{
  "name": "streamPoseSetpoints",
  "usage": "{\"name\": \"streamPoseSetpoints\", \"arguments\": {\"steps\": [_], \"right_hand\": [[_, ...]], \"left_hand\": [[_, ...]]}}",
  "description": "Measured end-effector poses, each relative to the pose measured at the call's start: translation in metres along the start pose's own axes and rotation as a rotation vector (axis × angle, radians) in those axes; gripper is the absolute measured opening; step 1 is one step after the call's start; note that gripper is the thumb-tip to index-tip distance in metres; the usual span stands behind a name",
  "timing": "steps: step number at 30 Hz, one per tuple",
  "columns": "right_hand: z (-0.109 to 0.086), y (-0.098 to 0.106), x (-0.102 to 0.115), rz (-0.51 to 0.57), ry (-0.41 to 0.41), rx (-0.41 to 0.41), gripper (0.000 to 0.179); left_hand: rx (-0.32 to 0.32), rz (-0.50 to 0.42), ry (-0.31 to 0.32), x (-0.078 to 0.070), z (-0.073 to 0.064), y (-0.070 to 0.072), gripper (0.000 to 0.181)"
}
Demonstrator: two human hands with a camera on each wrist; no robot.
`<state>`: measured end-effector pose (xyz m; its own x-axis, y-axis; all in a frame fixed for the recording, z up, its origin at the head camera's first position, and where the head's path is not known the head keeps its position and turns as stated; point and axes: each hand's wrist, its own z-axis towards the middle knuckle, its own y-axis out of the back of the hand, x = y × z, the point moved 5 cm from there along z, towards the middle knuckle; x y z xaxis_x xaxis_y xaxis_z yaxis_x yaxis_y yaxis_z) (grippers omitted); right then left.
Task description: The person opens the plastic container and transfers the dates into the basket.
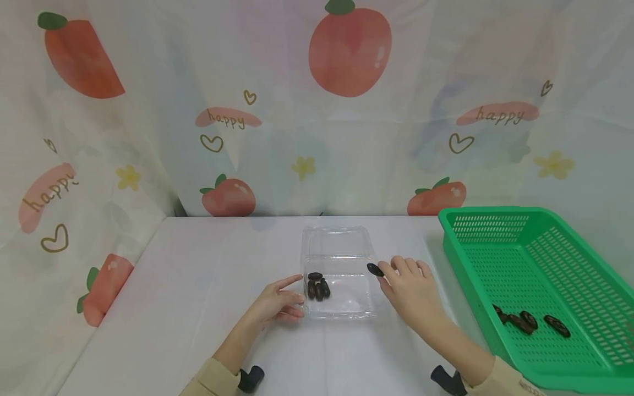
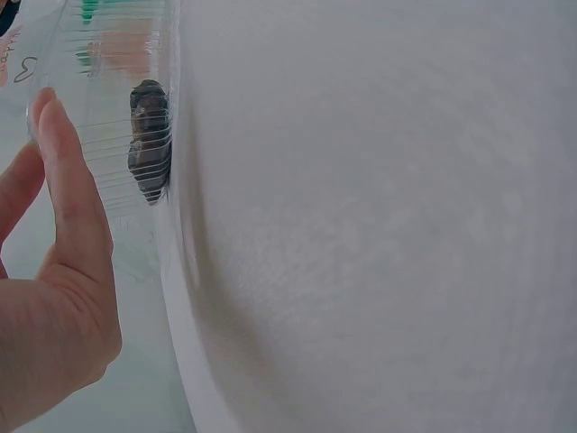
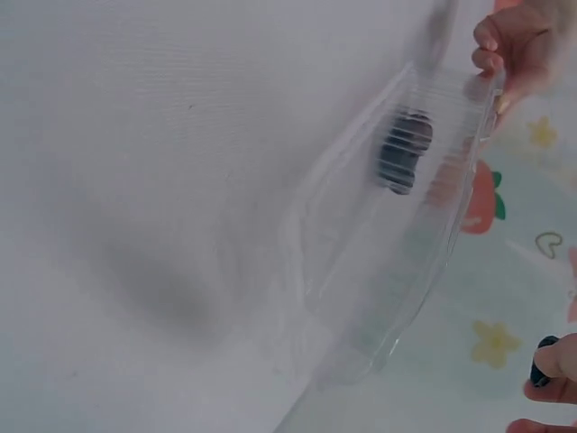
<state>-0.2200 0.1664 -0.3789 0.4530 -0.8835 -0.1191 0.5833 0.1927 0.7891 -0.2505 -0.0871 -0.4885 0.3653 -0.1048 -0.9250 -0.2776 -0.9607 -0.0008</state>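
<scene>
A clear plastic clamshell box (image 1: 351, 297) lies on the white table with its lid tipped back. Several dark brown dates (image 1: 318, 290) are grouped at the left side of its base. My left hand (image 1: 277, 301) rests its extended fingers against the box's left wall; the left wrist view shows the fingertips (image 2: 59, 122) at the clear side. Between thumb and fingers, my right hand (image 1: 413, 291) pinches one date (image 1: 375, 269) above the box's right edge. That held date (image 3: 543, 363) also shows at the right border of the right wrist view.
A green plastic basket (image 1: 465, 286) stands at the right of the table, with several more dates (image 1: 557, 325) near its front left. A printed fabric backdrop (image 1: 356, 148) rises behind the table and along the left side.
</scene>
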Motion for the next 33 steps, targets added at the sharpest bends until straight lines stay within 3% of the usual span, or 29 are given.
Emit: {"name": "streamPoseSetpoints", "arguments": {"steps": [7,12,17,29,33], "right_hand": [[-0.015,0.017,-0.026,-0.002,-0.035,-0.080,0.021],[-0.025,0.031,-0.045,-0.018,-0.058,-0.150,0.052],[-0.036,0.043,-0.064,-0.045,-0.081,-0.193,0.053],[-0.072,0.050,-0.123,-0.105,-0.212,-0.103,0.071],[-0.081,0.050,-0.137,-0.116,-0.214,-0.092,0.073]], "left_hand": [[-0.001,0.003,0.002,0.000,0.000,0.000,0.061],[-0.007,0.009,0.010,0.001,0.001,0.000,0.062],[-0.005,0.002,0.013,0.001,0.002,0.000,0.061],[-0.006,0.008,0.009,0.001,0.002,0.000,0.061],[-0.007,0.009,0.007,0.000,0.001,0.000,0.061]]}}
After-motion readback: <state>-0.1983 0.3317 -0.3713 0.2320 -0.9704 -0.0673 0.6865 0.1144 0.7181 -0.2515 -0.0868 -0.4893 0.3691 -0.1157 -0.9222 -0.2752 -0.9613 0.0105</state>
